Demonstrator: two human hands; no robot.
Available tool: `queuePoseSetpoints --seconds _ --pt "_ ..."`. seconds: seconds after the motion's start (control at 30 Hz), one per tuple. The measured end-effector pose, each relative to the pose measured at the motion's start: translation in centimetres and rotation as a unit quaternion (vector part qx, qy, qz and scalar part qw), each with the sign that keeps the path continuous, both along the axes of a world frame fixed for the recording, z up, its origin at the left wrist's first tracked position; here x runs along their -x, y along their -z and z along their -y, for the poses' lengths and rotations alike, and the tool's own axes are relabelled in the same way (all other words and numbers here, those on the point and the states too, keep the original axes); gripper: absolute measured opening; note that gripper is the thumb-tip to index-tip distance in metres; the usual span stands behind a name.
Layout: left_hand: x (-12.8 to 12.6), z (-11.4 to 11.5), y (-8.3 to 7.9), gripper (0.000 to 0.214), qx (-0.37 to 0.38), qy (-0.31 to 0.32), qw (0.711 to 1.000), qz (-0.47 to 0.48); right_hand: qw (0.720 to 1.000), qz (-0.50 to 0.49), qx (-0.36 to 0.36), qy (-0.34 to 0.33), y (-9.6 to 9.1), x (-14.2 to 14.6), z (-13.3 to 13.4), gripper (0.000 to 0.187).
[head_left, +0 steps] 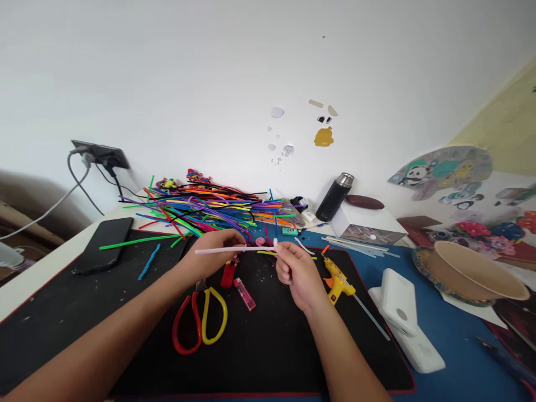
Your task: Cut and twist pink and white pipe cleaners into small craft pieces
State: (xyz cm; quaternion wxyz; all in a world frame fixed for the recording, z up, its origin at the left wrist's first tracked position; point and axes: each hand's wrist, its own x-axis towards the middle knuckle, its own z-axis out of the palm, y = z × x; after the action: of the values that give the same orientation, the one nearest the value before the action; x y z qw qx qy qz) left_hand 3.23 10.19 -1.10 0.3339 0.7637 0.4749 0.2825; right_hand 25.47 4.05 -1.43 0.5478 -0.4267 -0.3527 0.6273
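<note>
A pale pink, nearly white pipe cleaner (259,248) stretches level between my hands above the black mat. My right hand (299,272) pinches its right end, where a short piece is bent upward. My left hand (213,249) curls around it further left, fingertips at the stem; its free end pokes out past the wrist side. Just behind lies a small pink coil (260,241). A yellow pipe cleaner (267,253) is partly hidden by my right hand. Below are scissors (201,321) with red and yellow handles, a pink lighter (244,294) and a red object (228,273).
A heap of colourful pipe cleaners (218,206) lies along the wall. On the right are a yellow glue gun (338,282), glue sticks (360,245), white power banks (400,301) and a bowl (477,271). A phone (104,245) lies left; a black flask (334,198) stands behind.
</note>
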Motion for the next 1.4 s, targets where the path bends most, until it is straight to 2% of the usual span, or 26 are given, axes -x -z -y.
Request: queuePoseSetpoints --seconds 0.07,0.13,0.23,0.4,0.53,0.7,0.9,1.0,1.07,1.1,1.13,1.2,1.23,1.3,1.4 --pt "-0.7 -0.9 -0.4 0.023 -0.083 0.026 0.984 -0.153 1.0 -0.025 -0.004 0.014 -0.2 -0.2 -0.1 0.041" --pt "-1.7 -1.6 -0.7 0.029 -0.168 0.033 0.934 -0.313 0.999 -0.044 -0.006 0.023 -0.3 -0.3 -0.1 0.041" --pt "-3.2 -2.3 -0.6 0.029 -0.191 0.033 0.904 -0.382 0.998 -0.059 -0.004 0.029 -0.4 -0.2 -0.1 0.041" --pt "-4.3 -3.1 0.2 0.025 -0.196 0.026 0.876 -0.439 0.997 -0.076 -0.006 0.014 -0.5 -0.2 0.0 0.039" --pt "-4.8 -3.4 0.3 0.025 -0.193 0.035 0.867 -0.458 0.997 -0.08 -0.007 0.007 -0.7 -0.2 0.1 0.038" --pt "-5.2 -2.4 0.3 0.029 -0.199 0.049 0.87 -0.449 0.997 -0.076 -0.002 0.001 -0.9 0.1 0.2 0.04" --pt "-5.2 -1.8 0.6 0.026 -0.199 0.042 0.886 -0.417 0.998 -0.059 0.004 -0.004 -0.9 0.4 0.3 0.043" --pt "-4.1 -2.1 0.2 0.021 -0.186 0.036 0.919 -0.347 0.998 -0.056 0.006 -0.005 -0.8 0.3 0.3 0.042" --pt "-3.1 -2.1 -0.4 0.018 -0.095 0.011 0.986 -0.14 0.998 -0.055 0.006 -0.013 -0.7 0.4 0.3 0.041" --pt "-2.6 -2.0 -0.8 0.023 -0.033 -0.011 0.999 -0.031 0.998 -0.053 0.006 -0.021 -0.6 0.5 0.4 0.04" --pt "-2.1 -1.7 -1.2 0.028 0.029 -0.019 0.997 0.066 0.998 -0.051 0.007 -0.032 -0.5 0.6 0.4 0.04" --pt "-1.4 -0.8 -1.8 0.034 0.114 -0.028 0.967 0.224 0.997 -0.044 0.009 -0.057 -0.4 0.9 0.6 0.041" --pt "-1.2 -0.3 -2.0 0.036 0.145 -0.023 0.95 0.274 0.997 -0.041 0.01 -0.067 -0.4 1.1 0.7 0.041" --pt "-1.1 0.9 -2.1 0.037 0.19 -0.013 0.925 0.328 0.996 -0.029 0.012 -0.083 -0.2 1.4 0.8 0.043" --pt "-1.4 2.3 -1.5 0.038 0.229 -0.045 0.89 0.391 0.997 -0.012 0.015 -0.081 0.1 1.8 0.9 0.043"
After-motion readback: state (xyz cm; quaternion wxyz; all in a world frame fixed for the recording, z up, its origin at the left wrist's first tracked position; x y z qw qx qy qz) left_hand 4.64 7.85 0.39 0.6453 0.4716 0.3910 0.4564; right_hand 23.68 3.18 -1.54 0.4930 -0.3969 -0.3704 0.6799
